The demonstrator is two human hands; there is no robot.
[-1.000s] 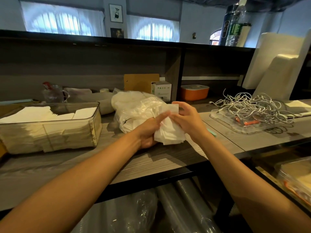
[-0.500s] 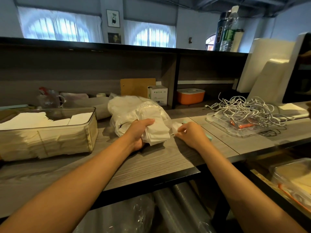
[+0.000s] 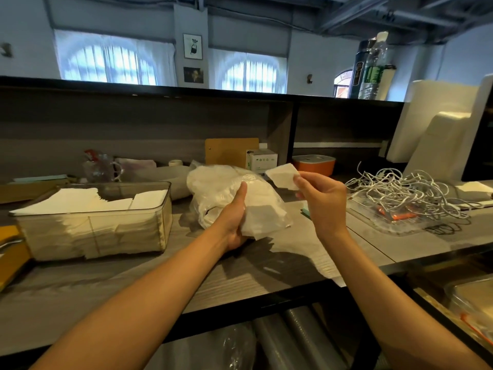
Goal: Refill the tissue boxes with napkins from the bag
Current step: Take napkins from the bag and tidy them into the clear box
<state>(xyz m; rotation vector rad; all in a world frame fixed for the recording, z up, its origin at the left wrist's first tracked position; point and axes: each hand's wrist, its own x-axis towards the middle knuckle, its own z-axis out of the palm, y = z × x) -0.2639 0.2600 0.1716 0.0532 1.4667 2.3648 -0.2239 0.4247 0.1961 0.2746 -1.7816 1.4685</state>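
A clear plastic bag (image 3: 213, 190) of white napkins lies in the middle of the wooden counter. My left hand (image 3: 236, 217) grips a thick bundle of napkins (image 3: 262, 209) in front of the bag, thumb on top. My right hand (image 3: 320, 201) is raised to the right of it and pinches a small folded napkin (image 3: 282, 175) between thumb and fingers. A clear rectangular tissue box (image 3: 160, 209) stands on the left, filled with white napkins nearly to the rim.
A tangle of white cables (image 3: 400, 193) lies on a clear tray at the right. An orange container (image 3: 313, 165), a small white carton (image 3: 262, 159) and a brown board (image 3: 230, 153) stand at the back. A glass jar (image 3: 100, 166) sits behind the tissue box.
My right hand has lifted off the counter with a small napkin pinched in it. My left hand has raised the bundle a little and still holds it.
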